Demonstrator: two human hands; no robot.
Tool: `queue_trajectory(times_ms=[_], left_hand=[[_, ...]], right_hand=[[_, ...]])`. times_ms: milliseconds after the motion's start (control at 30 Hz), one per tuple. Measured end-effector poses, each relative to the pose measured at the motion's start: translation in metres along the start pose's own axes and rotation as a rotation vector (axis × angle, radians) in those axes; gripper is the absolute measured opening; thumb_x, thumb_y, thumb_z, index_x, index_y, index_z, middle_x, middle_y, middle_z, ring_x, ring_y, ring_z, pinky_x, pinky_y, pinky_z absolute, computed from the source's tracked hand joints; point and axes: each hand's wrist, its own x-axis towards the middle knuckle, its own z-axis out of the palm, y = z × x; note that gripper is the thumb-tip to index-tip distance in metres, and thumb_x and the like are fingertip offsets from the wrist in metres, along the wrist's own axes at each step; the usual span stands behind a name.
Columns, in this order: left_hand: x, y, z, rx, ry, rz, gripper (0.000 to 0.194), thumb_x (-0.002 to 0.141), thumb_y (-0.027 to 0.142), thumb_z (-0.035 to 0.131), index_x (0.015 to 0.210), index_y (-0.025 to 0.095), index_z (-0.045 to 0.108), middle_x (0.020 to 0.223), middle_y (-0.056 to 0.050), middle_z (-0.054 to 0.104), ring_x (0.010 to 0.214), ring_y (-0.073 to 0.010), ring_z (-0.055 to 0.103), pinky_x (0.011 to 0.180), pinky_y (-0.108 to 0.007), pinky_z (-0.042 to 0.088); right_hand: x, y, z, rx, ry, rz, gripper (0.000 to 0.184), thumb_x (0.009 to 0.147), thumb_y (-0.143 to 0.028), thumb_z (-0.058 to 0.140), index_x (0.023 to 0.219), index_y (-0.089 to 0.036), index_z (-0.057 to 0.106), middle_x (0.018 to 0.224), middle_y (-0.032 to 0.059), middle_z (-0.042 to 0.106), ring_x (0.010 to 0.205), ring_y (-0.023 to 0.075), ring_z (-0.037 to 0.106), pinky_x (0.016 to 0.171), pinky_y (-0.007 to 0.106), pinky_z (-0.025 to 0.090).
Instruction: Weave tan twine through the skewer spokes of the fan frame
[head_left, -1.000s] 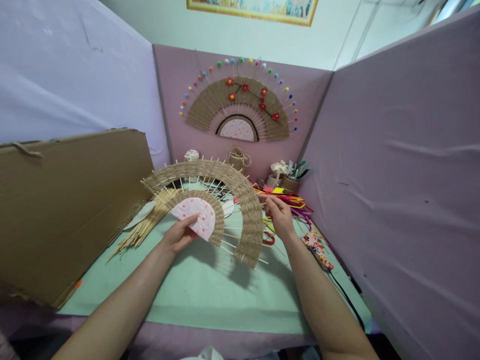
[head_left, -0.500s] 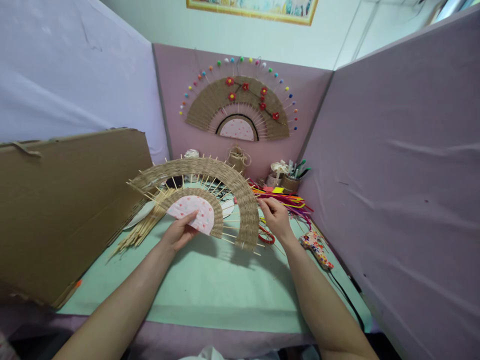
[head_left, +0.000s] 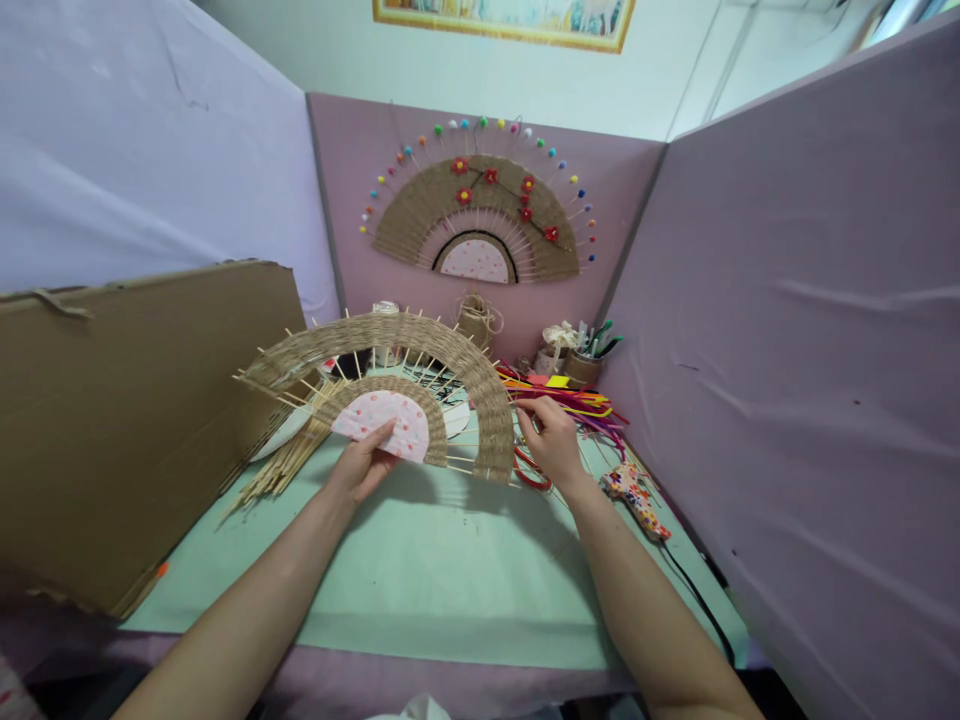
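A half-round woven fan (head_left: 491, 415) made of brown twine over thin wooden sticks is held up above the table. My left hand (head_left: 365, 462) grips its lower middle, the thumb lying on the white half-circle (head_left: 386, 420) with small pink-red prints. Bare stick tips poke out beyond the outer woven band. At the fan's right edge my right hand (head_left: 551, 438) is closed in a pinch beside a stick tip. Whether it pinches that stick or a strand of twine is too small to tell. Red-handled scissors (head_left: 532, 480) lie beneath this hand.
A finished-looking fan with red flowers (head_left: 420, 215) hangs on the back panel. Loose sticks (head_left: 281, 475) and a cardboard sheet (head_left: 150, 420) are on the left. Colourful pipe cleaners (head_left: 600, 405), a twine spool (head_left: 475, 318), a pen pot (head_left: 585, 368) and a flower-patterned glue gun (head_left: 634, 500) stand or lie around.
The fan has turned slightly: its left end has shifted left and its right lower corner has risen. Both hands stay in nearly the same places.
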Motion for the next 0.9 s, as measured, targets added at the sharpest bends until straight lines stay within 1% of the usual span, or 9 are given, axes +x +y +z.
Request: queue_trajectory(times_ms=[133,233,300,367,500,567,667,800,900], left_hand=[[0.005,0.002,0.008,-0.001,-0.016,-0.048,0.033,0.081,0.001,0.052,0.111,0.014,0.058,0.088,-0.009,0.072,0.076,-0.0168,0.069,0.078,-0.031,0.056],[0.010,0.003,0.023,0.020,-0.053,-0.105,0.033,0.081,0.003,0.053,0.112,0.013,0.058,0.091,-0.009,0.072,0.078,-0.0177,0.069,0.078,-0.032,0.056],[0.013,0.002,0.035,0.029,-0.086,-0.138,0.034,0.082,0.005,0.053,0.114,0.015,0.057,0.095,-0.010,0.072,0.081,-0.0187,0.069,0.080,-0.034,0.055],[0.015,-0.004,0.047,0.021,-0.110,-0.162,0.034,0.082,0.006,0.052,0.115,0.016,0.056,0.095,-0.009,0.071,0.082,-0.0189,0.069,0.080,-0.035,0.054],[0.017,-0.027,0.061,-0.026,-0.119,-0.196,0.032,0.082,0.006,0.053,0.112,0.017,0.057,0.088,-0.006,0.072,0.077,-0.0170,0.069,0.078,-0.033,0.055],[0.019,-0.039,0.062,-0.051,-0.098,-0.200,0.030,0.082,0.005,0.053,0.110,0.017,0.058,0.086,-0.005,0.072,0.075,-0.0161,0.069,0.075,-0.030,0.055],[0.022,-0.048,0.054,-0.084,-0.070,-0.201,0.029,0.082,0.004,0.052,0.107,0.017,0.059,0.084,-0.004,0.072,0.073,-0.0153,0.068,0.072,-0.028,0.055],[0.028,-0.045,0.042,-0.092,-0.061,-0.186,0.029,0.082,0.004,0.051,0.108,0.016,0.059,0.085,-0.005,0.072,0.075,-0.0158,0.068,0.073,-0.029,0.055],[0.030,-0.041,0.039,-0.085,-0.055,-0.168,0.029,0.082,0.003,0.052,0.106,0.016,0.060,0.086,-0.006,0.072,0.075,-0.0155,0.068,0.073,-0.029,0.055]], right_hand=[[0.001,-0.002,-0.011,0.062,0.021,0.039,0.021,0.086,-0.031,0.049,0.090,-0.019,0.066,0.082,0.0063,0.062,0.071,0.0165,0.053,0.066,0.030,0.041],[0.005,0.001,-0.026,0.174,0.038,0.076,0.022,0.085,-0.034,0.051,0.086,-0.019,0.067,0.082,0.0061,0.062,0.075,0.0173,0.054,0.068,0.030,0.041],[0.008,0.005,-0.036,0.280,0.045,0.124,0.026,0.085,-0.038,0.050,0.087,-0.019,0.068,0.083,0.0059,0.062,0.077,0.0176,0.054,0.069,0.030,0.042],[0.008,0.012,-0.043,0.391,0.069,0.197,0.032,0.085,-0.042,0.048,0.091,-0.019,0.068,0.084,0.0053,0.062,0.071,0.0159,0.053,0.064,0.029,0.041],[0.003,0.026,-0.045,0.578,0.194,0.339,0.038,0.084,-0.048,0.045,0.094,-0.018,0.068,0.079,0.0029,0.059,0.058,0.0111,0.045,0.052,0.024,0.035],[-0.002,0.031,-0.044,0.606,0.210,0.390,0.039,0.083,-0.049,0.046,0.093,-0.018,0.068,0.071,0.0014,0.056,0.055,0.0102,0.041,0.048,0.023,0.031],[-0.008,0.037,-0.044,0.582,0.142,0.428,0.039,0.083,-0.049,0.048,0.095,-0.018,0.069,0.065,-0.0002,0.050,0.053,0.0093,0.037,0.046,0.022,0.027],[-0.012,0.041,-0.041,0.559,0.073,0.419,0.039,0.083,-0.048,0.049,0.097,-0.018,0.069,0.067,-0.0002,0.047,0.054,0.0089,0.035,0.046,0.022,0.026],[-0.013,0.043,-0.036,0.528,0.064,0.431,0.039,0.081,-0.048,0.050,0.097,-0.017,0.068,0.068,0.0002,0.049,0.054,0.0089,0.035,0.046,0.022,0.026]])
